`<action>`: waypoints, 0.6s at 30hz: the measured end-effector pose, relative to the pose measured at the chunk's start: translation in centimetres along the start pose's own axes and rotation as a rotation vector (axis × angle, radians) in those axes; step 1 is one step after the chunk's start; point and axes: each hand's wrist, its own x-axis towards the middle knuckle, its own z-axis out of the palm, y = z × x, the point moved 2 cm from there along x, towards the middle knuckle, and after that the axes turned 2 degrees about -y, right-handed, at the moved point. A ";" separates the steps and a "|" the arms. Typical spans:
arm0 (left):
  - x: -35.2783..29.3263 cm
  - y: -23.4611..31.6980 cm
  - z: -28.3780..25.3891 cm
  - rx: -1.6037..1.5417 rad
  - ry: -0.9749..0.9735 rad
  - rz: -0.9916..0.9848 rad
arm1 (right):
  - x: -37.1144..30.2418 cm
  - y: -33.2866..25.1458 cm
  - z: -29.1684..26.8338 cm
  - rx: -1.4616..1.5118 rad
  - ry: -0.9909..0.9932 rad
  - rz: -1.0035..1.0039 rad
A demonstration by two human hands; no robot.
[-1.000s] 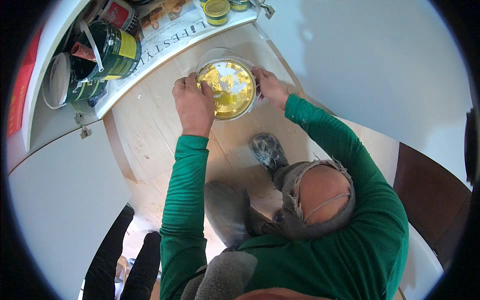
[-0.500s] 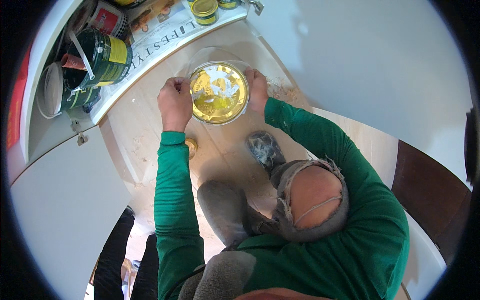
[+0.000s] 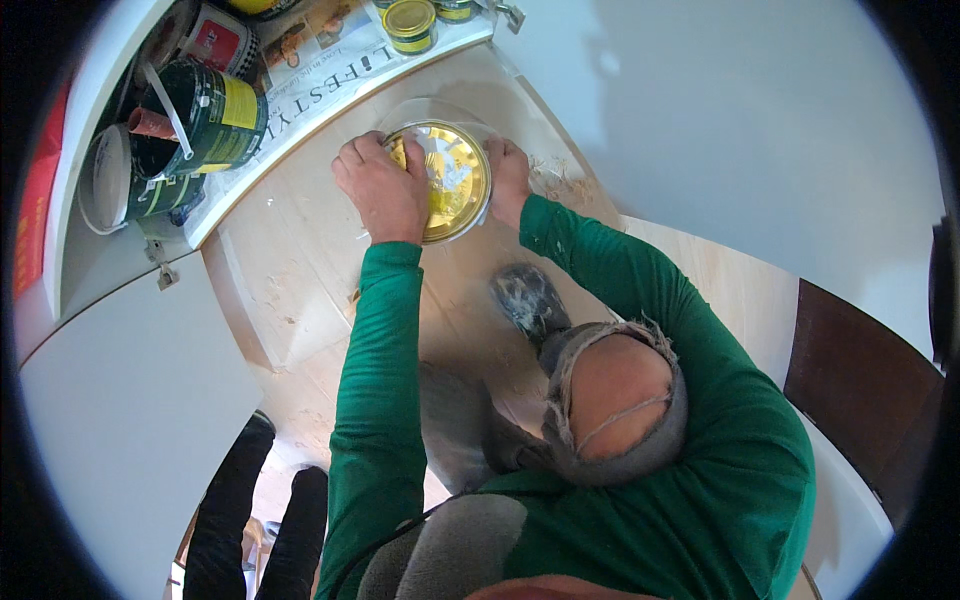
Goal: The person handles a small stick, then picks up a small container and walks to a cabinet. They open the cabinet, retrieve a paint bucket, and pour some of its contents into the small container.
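Between my hands, above the wooden floor, is a round paint tin (image 3: 458, 187) with a shiny gold lid. White smears and torn scraps cover part of the lid, and a clear rim or wrapping shows round it. My left hand (image 3: 385, 190) grips the tin's left side, the thumb lying over the lid and the fingers bent at the rim. On the opposite side, my right hand (image 3: 508, 178) has its fingers curled against the edge. The tin's underside is hidden from view.
At the left, a low cabinet shelf lined with newspaper (image 3: 325, 65) holds dark green paint buckets (image 3: 225, 115) and small gold-lidded tins (image 3: 410, 27). Open white doors (image 3: 130, 400) flank me. Wood shavings (image 3: 565, 185) lie on the floor. Another person's dark-trousered legs (image 3: 222, 505) stand behind the left door.
My left hand has shifted right and turned, its thumb now over the lid. The tin and my right hand moved slightly left. My left forearm now mostly covers a small gold tin on the floor.
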 end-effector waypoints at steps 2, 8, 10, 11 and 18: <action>0.7 -1.2 0.5 0.011 -0.047 -0.059 | -0.4 -0.2 0.2 -0.028 -0.028 0.037; 1.0 -1.5 0.4 -0.135 0.068 -0.044 | -0.1 -0.4 0.3 -0.029 0.018 -0.051; 0.8 -2.7 -0.3 -0.225 0.068 -0.023 | -0.8 -1.5 0.6 -0.070 -0.009 -0.108; 0.4 -3.2 -0.8 -0.307 0.046 -0.034 | -1.4 -1.9 0.4 -0.095 -0.018 -0.130; -1.5 -4.8 -9.7 -0.552 -0.115 -0.003 | -0.6 -2.4 -0.6 -0.123 -0.160 -0.019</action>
